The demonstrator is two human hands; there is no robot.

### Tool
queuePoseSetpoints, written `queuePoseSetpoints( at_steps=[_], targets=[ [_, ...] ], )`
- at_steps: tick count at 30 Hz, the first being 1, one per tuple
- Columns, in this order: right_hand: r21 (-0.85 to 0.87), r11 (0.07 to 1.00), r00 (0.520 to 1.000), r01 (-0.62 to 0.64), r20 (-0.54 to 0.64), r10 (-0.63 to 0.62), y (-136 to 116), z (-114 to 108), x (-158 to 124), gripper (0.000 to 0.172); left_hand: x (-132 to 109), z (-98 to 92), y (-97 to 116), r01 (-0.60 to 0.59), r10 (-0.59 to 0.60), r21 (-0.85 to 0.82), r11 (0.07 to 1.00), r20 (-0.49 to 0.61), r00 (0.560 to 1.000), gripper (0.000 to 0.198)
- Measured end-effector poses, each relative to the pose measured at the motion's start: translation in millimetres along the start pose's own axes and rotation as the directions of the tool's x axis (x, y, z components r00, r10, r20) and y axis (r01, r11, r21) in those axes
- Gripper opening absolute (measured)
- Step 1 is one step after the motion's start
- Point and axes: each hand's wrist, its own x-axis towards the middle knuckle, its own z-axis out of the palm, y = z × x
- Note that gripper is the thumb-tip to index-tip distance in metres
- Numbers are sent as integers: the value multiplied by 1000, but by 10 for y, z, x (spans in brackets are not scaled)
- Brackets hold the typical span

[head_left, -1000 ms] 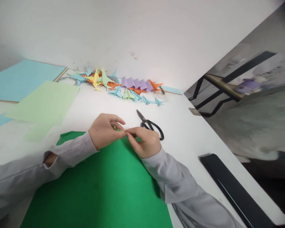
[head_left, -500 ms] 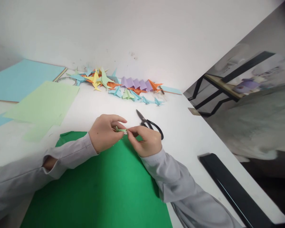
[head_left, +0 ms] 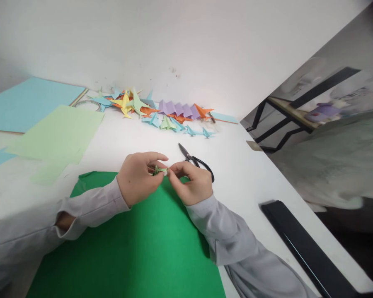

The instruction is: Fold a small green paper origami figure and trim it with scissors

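Note:
Between my two hands is a small folded piece of light green paper, partly covered by fingers. My left hand pinches its left part between thumb and fingers, with the index finger stretched over it. The fingertips of my right hand close on its right end. Both hands are above the far edge of a green sheet on the white table. Black-handled scissors lie just beyond my right hand, their blades pointing away to the left.
Folded paper figures in several colours line the wall, beside a purple pleated strip. Light green paper and a blue sheet stack lie at left. A long black object rests near the right table edge.
Both hands have shifted very slightly to the right with the green paper, and the left hand has turned a little. Everything else stays where it was.

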Motion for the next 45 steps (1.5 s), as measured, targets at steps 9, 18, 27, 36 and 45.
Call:
queuePoseSetpoints(
  at_steps=[9, 18, 27, 36, 45],
  targets=[
    [168, 938, 953, -303, 74, 294, 21, 50, -16, 7, -29, 35, -25, -74, 79, 107, 992, -40, 996, 30],
    [226, 873, 900, -432, 176, 400, 60, 50, -19, 11, -38, 37, -36, -106, 116, 176, 979, -47, 992, 28],
    [368, 773, 855, -516, 279, 438, 49, 27, 45, 13, -47, 48, -48, -133, 142, 161, 978, -42, 989, 36],
    [316, 847, 895, -427, 283, 346, 65, 22, 18, 13, -39, 29, -27, -87, 91, 113, 990, -34, 995, 39],
    [89, 964, 946, -249, 234, 223, 3, 1, -4, 13, -39, 33, -57, -58, 60, 74, 996, -25, 998, 36]
  ],
)
